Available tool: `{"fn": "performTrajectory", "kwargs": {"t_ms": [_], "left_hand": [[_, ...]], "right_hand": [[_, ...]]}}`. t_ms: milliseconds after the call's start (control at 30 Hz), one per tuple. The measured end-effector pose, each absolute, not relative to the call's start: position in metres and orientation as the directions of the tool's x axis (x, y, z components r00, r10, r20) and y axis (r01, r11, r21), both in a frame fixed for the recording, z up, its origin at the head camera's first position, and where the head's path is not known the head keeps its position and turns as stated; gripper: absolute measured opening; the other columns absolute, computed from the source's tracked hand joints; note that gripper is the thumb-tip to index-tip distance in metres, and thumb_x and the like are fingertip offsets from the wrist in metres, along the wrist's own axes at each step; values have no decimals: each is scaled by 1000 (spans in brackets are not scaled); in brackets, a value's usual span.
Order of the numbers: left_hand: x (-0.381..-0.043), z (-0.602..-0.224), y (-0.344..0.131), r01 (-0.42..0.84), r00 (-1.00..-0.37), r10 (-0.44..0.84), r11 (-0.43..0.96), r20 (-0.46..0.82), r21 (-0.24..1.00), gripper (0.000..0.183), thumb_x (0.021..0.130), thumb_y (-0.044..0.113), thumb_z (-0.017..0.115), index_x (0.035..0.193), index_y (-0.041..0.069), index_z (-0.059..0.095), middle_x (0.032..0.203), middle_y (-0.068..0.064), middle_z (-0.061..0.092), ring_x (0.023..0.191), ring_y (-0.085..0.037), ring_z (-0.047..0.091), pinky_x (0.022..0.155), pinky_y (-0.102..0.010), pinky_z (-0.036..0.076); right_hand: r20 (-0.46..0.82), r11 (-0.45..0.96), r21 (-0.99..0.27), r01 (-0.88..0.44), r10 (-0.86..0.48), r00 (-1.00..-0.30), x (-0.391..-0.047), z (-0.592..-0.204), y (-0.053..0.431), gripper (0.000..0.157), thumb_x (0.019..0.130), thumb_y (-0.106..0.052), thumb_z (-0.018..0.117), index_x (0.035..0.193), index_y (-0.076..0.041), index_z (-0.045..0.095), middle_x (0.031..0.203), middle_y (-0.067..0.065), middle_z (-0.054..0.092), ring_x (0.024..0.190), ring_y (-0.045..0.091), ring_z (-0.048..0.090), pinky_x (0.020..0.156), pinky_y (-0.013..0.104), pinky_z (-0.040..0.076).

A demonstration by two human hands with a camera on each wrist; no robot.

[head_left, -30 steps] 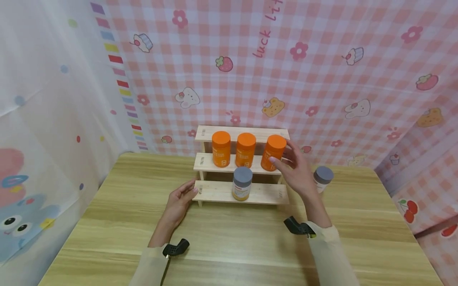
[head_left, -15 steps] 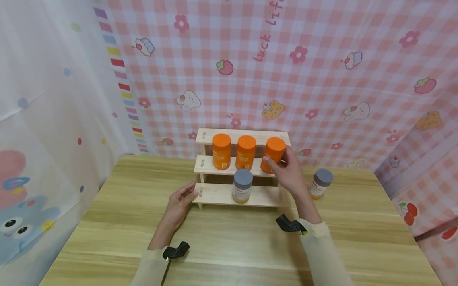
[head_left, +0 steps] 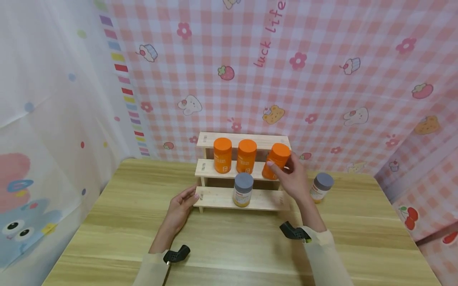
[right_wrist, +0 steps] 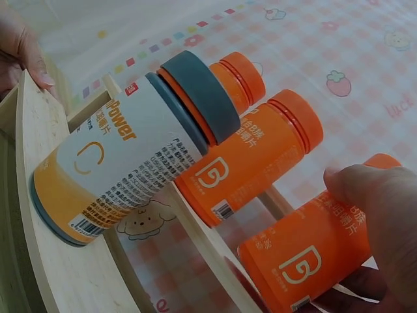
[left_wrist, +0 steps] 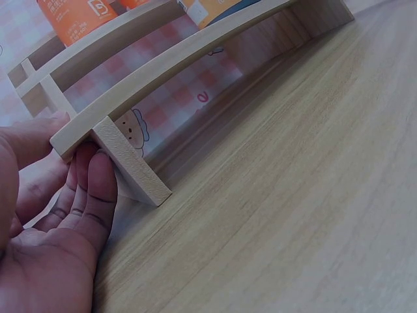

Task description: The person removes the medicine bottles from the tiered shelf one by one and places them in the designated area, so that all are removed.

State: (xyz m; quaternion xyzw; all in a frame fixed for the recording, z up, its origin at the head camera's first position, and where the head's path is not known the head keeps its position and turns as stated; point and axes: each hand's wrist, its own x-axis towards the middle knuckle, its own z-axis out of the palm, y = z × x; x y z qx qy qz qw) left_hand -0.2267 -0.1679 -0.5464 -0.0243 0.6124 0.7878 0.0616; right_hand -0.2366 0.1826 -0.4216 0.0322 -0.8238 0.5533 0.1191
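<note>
A three-step wooden display rack [head_left: 218, 198] stands on the table. At the left end of its lowest step, my left hand [head_left: 179, 210] grips the board, thumb on the edge and fingers [left_wrist: 101, 179] curled beneath. My right hand [head_left: 295, 180] holds the rightmost orange bottle [head_left: 280, 151] at the middle step, thumb in front and fingers behind; the bottle leans to the right. Two more orange bottles, the left one [head_left: 222, 155] and the centre one [head_left: 247, 155], stand upright on that step. On the lowest step is a grey-capped supplement bottle [right_wrist: 124, 156].
Another grey-capped bottle [head_left: 321, 187] stands on the table [head_left: 232, 246], right of the rack and close to my right forearm. A pink checked cloth [head_left: 322, 87] hangs behind the rack, and a white printed curtain [head_left: 53, 131] at the left.
The rightmost orange bottle, nearly upright half a second ago, now leans right, and my right hand has shifted slightly right with it. My left hand stays on the rack. The head view has tilted up slightly.
</note>
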Motion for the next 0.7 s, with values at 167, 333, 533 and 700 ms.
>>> {"fn": "performTrajectory", "kwargs": {"t_ms": [167,333,533,700], "left_hand": [[-226,-547,-167,-126,-992,59,-237,-115,963,51,99,1,62,148,-6,49,107,4,59,99,-4,60,85,-16,54],[-226,-546,-167,-123,-992,60,-230,-112,965,51,99,1,63,148,-5,49,109,4,58,101,-3,59,86,-16,53],[-225,-547,-168,-119,-993,50,-220,-111,968,51,99,1,63,148,-6,49,110,4,58,102,-3,58,86,-15,52],[-226,-546,-168,-114,-993,47,-213,-106,970,51,99,1,63,148,-6,49,110,4,59,102,-3,59,86,-15,53]], "right_hand": [[250,385,-901,-198,90,-964,-229,-419,187,62,95,-40,74,147,-14,49,137,16,63,125,34,61,106,53,51],[244,413,-894,-174,122,-962,-219,-415,193,62,93,-43,75,144,-15,52,134,15,65,122,33,63,104,51,53],[251,427,-888,-173,133,-959,-211,-414,202,59,94,-39,75,144,-15,53,133,13,66,119,29,64,93,23,54],[254,425,-889,-170,150,-955,-205,-413,209,58,96,-38,73,144,-13,52,133,14,65,117,26,63,87,11,50]]}}
